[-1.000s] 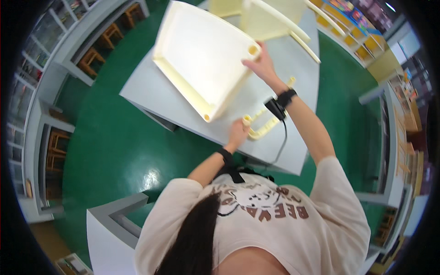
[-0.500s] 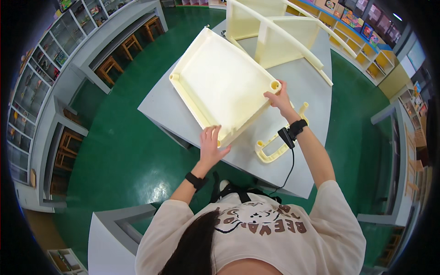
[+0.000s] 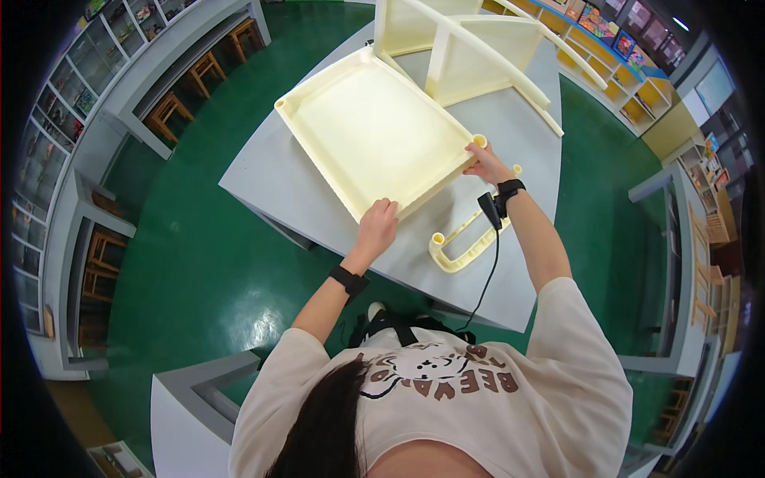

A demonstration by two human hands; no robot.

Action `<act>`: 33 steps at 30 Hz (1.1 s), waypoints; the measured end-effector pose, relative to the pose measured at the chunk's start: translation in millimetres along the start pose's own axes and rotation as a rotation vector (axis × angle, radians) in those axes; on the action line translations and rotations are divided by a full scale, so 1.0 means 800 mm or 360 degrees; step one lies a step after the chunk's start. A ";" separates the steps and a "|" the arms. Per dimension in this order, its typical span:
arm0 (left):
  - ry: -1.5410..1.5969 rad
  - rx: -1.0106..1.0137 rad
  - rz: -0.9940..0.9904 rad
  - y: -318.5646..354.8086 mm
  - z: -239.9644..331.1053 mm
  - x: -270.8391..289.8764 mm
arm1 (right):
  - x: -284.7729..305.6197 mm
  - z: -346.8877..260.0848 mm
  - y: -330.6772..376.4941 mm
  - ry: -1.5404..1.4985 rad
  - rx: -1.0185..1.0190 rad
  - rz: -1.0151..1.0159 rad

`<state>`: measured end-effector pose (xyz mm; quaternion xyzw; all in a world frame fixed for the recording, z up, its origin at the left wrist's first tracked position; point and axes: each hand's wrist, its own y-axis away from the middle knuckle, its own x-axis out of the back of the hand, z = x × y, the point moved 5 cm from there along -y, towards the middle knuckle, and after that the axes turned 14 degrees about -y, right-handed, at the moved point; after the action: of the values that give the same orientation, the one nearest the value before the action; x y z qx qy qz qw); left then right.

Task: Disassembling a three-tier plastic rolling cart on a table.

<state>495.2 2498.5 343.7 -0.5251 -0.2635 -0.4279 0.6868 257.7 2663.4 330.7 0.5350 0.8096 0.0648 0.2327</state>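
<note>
A cream plastic shelf panel [image 3: 374, 127], shaped like a shallow tray with raised sides and round corner sockets, lies over the grey table. At its near corner, my left hand [image 3: 377, 229] is closed with the fingers curled over the rim, hiding that corner's socket. My right hand [image 3: 488, 166] grips the right-hand corner just below its socket, thumb on the side wall. Close to my right wrist, a cream U-shaped plastic frame piece [image 3: 454, 263] with tubular ends rests on the table, partly hidden by the wrist device.
The grey table [image 3: 510, 291] also carries a partly assembled cream shelf rack [image 3: 482, 64] lying on its side at the far end. A black cable [image 3: 490, 279] hangs from my right wrist. Wooden stools [image 3: 169, 111] stand under a counter on the left.
My left hand has gone from spread fingers to closed over the near corner. The panel now looks flatter. My right hand keeps its hold; the whole view has shifted slightly.
</note>
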 end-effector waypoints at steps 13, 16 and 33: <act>-0.0375 -0.0077 -0.0102 -0.020 0.008 -0.010 | 0.030 0.007 -0.011 0.0446 0.0160 0.0172; -0.0508 -0.0065 -0.0044 -0.012 0.001 -0.006 | -0.001 -0.022 0.045 0.1105 0.0031 0.0348; -0.0659 -0.0017 0.0067 0.027 0.057 0.078 | 0.088 -0.183 0.560 0.1404 0.1660 0.0115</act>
<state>548.7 2524.4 397.6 -0.6110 -0.3857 -0.2978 0.6239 544.1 2935.6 596.7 0.5274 0.7357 -0.1141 -0.4094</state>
